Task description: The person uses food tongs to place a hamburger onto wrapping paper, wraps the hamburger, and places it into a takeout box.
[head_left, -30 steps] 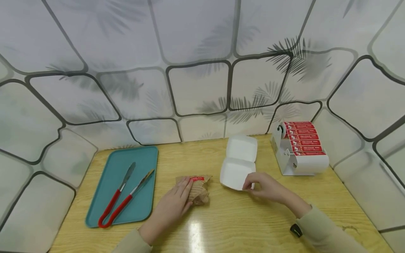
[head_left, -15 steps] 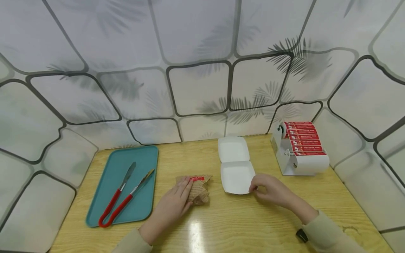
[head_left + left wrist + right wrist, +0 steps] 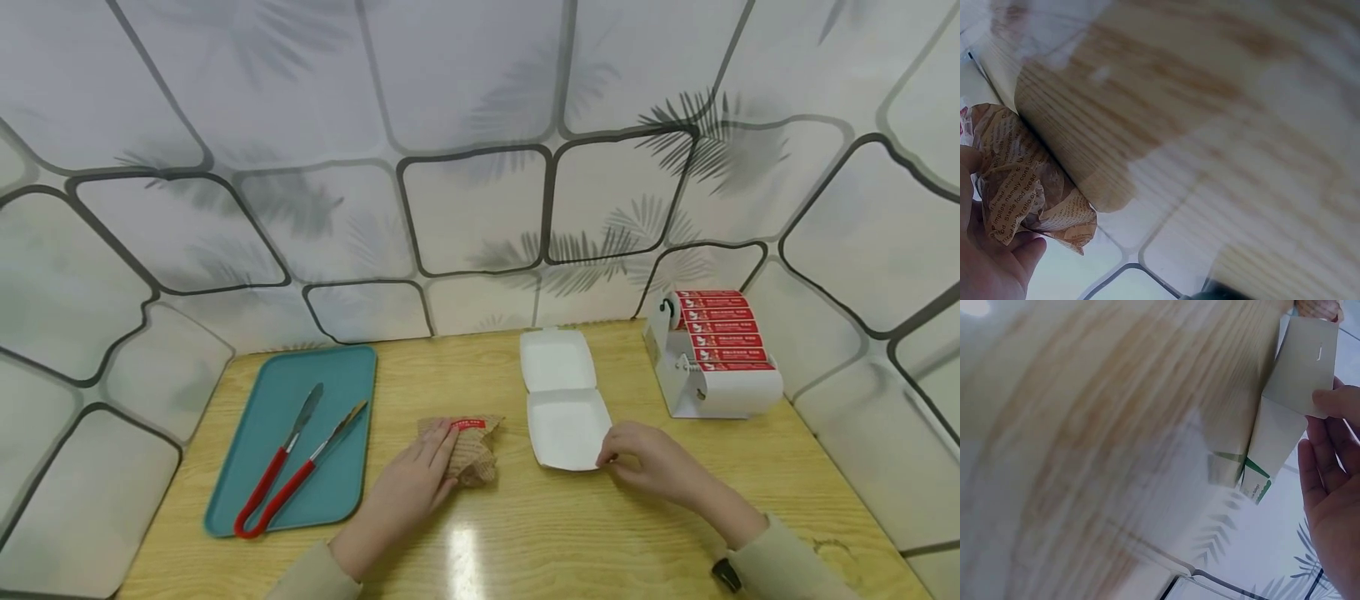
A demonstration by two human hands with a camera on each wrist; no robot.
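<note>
A packet (image 3: 476, 457) in brown printed paper with a red label sits on the wooden table, its contents hidden. My left hand (image 3: 408, 483) rests on its left part, fingers stretched out over the top and thumb along the near side. In the left wrist view the crumpled paper (image 3: 1022, 181) shows between fingers and thumb. To the right stands a white takeaway box (image 3: 567, 427), unfolded, its lid leaning away towards the wall. My right hand (image 3: 651, 462) pinches its near right corner between thumb and fingers. Green print shows on the box (image 3: 1300, 365) in the right wrist view.
On the left a teal tray (image 3: 281, 383) carries red-handled metal tongs (image 3: 283, 467). At the back right stands a white dispenser (image 3: 675, 392) with a roll of red labels (image 3: 727, 340). Patterned walls (image 3: 472, 217) enclose the table (image 3: 540, 533).
The right hand has turned the box straighter, first shifting it left, then pulling it slightly nearer and to the right. The left hand and packet have stayed in place.
</note>
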